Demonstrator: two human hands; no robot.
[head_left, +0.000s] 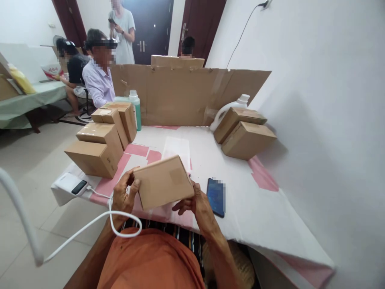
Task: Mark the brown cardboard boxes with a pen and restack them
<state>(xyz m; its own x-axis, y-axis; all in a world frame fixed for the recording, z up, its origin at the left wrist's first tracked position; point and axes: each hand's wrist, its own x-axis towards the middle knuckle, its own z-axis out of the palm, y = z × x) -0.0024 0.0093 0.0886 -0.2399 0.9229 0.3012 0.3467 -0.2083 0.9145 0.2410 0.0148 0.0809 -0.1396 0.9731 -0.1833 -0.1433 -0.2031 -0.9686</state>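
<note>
A small brown cardboard box [164, 182] is held up in front of me, tilted, above the near edge of the table. My left hand [124, 194] grips its left end, with the thumb on the face turned toward me. At the box's lower right corner, my right hand [195, 202] pinches it between thumb and fingers. The far side of the box is hidden. A dark phone [215, 198] lies on the table just right of my right hand. Left of my left hand, a white power bank [70, 184] with a small display is plugged into a white cable [99, 218].
Several cardboard boxes [93, 148] stand in a row at the left, by a bottle of green liquid [137, 112]. Two more boxes [248, 138] lean near a white jug [224, 112] at right. A cardboard panel [180, 96] closes the back. Other people [98, 82] are beyond.
</note>
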